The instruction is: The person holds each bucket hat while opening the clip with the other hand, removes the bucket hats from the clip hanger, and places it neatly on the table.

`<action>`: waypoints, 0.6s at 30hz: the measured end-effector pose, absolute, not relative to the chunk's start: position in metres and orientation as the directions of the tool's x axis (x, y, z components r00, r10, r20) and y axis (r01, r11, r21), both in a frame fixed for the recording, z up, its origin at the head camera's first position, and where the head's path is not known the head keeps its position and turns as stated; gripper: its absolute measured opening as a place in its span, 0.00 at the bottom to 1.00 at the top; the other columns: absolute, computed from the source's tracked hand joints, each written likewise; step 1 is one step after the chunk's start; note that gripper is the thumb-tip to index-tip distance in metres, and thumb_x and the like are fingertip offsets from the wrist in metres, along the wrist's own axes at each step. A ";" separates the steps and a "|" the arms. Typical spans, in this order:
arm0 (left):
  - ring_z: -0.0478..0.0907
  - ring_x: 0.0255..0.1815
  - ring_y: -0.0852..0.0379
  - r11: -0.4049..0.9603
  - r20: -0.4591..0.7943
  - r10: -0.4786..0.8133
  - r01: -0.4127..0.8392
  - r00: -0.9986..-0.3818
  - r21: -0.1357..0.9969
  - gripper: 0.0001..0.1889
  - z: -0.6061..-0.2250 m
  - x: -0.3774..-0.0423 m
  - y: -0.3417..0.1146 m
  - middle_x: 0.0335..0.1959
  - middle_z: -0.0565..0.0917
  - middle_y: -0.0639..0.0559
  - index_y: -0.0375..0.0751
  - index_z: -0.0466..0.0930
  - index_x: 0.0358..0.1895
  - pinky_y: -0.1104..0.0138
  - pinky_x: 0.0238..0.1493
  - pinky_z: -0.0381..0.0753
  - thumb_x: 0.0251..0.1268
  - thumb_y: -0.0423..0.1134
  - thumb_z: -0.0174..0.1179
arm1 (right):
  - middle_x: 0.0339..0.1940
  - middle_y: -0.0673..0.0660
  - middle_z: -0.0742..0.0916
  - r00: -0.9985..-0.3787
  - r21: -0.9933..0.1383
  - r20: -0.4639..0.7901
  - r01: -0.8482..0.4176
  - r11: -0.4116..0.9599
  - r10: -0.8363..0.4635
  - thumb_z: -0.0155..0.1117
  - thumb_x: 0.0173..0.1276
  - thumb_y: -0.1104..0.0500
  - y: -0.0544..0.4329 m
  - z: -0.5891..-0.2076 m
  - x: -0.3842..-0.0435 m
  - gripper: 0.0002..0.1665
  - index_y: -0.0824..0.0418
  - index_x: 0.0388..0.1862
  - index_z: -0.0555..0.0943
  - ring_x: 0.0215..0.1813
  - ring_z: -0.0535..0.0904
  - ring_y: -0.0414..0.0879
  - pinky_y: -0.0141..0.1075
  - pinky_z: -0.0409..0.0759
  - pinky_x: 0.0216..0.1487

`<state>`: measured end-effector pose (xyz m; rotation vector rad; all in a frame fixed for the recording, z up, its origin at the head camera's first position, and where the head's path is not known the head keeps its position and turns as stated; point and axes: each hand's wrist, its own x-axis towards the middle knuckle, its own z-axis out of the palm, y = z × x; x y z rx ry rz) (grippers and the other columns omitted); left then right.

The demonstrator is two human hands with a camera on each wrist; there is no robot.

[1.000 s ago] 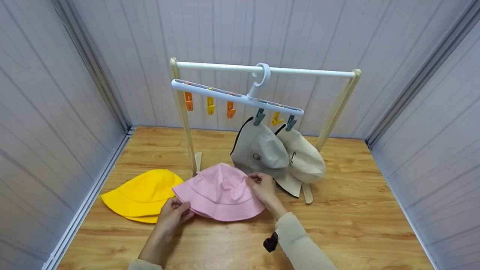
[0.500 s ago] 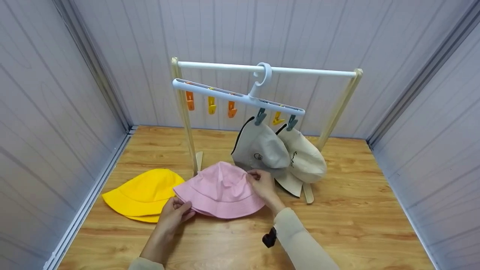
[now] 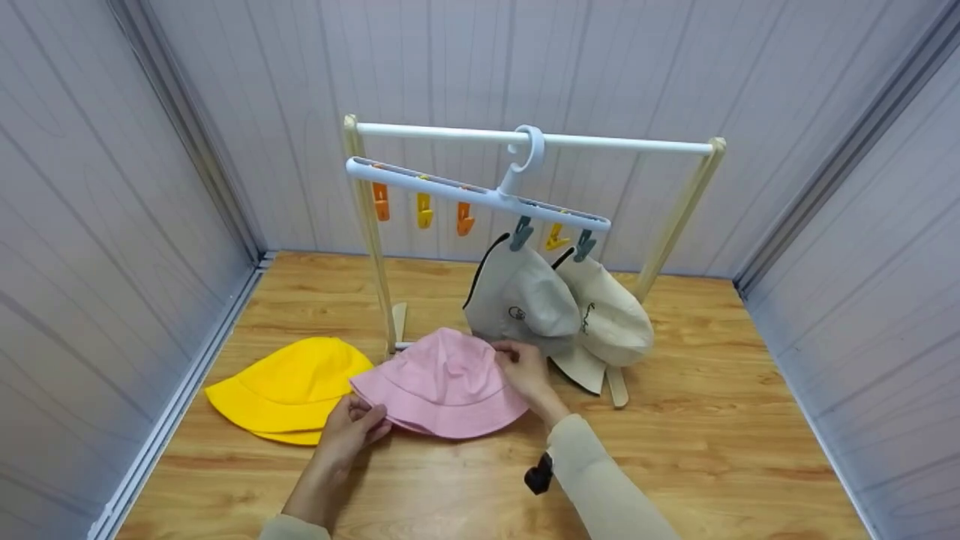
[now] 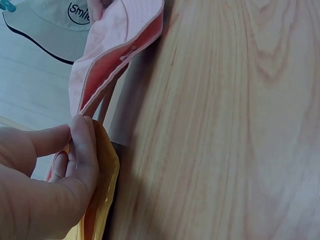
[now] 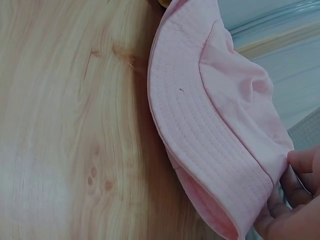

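Observation:
A pink bucket hat [image 3: 450, 382] is held between both hands at the front of the rack, its crown up and its brim toward me. My left hand [image 3: 349, 431] pinches the left end of the brim between thumb and fingers, as the left wrist view shows up close. On the other side, my right hand [image 3: 526, 373] pinches the crown's right side, thumb on the pink cloth [image 5: 235, 110] in the right wrist view. Beside the left hand lies a yellow bucket hat [image 3: 292, 386], folded flat on the wooden table, partly behind that hand.
Behind the pink hat stands a rack with a white rod [image 3: 622, 142]. A pale blue hanger [image 3: 420, 180] hangs from it, tilted down to the right. Grey clips hold a grey hat [image 3: 517, 300] and a cream hat [image 3: 619, 319]. Orange clips [image 3: 465, 220] and yellow clips [image 3: 425, 211] hang unloaded.
Both hands keep their hold on the pink hat. It rises slightly, then its crown dips a little and its left end shifts slightly right.

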<state>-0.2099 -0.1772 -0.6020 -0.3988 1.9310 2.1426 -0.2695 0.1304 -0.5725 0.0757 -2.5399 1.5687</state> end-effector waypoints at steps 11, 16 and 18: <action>0.84 0.41 0.52 -0.098 -0.373 -0.023 -0.369 -0.927 0.924 0.13 -0.607 -0.212 -0.177 0.42 0.78 0.41 0.31 0.68 0.56 0.64 0.47 0.90 0.79 0.30 0.61 | 0.47 0.64 0.91 -0.990 -0.881 0.141 -0.126 0.456 0.000 0.59 0.70 0.74 0.132 -0.581 -0.267 0.18 0.71 0.55 0.87 0.53 0.85 0.56 0.46 0.83 0.56; 0.84 0.40 0.53 -0.106 -0.372 -0.027 -0.367 -0.928 0.924 0.14 -0.609 -0.212 -0.177 0.41 0.78 0.41 0.30 0.67 0.55 0.65 0.46 0.90 0.78 0.29 0.62 | 0.50 0.65 0.91 -0.990 -0.872 0.138 -0.139 0.469 -0.038 0.59 0.71 0.74 0.131 -0.583 -0.265 0.20 0.71 0.59 0.86 0.55 0.85 0.57 0.47 0.83 0.58; 0.84 0.39 0.53 -0.110 -0.367 -0.029 -0.362 -0.930 0.926 0.14 -0.609 -0.211 -0.176 0.41 0.78 0.41 0.29 0.67 0.54 0.65 0.45 0.90 0.77 0.28 0.62 | 0.51 0.64 0.91 -0.989 -0.866 0.142 -0.149 0.478 -0.050 0.58 0.71 0.75 0.131 -0.584 -0.264 0.21 0.70 0.60 0.86 0.54 0.86 0.57 0.47 0.83 0.57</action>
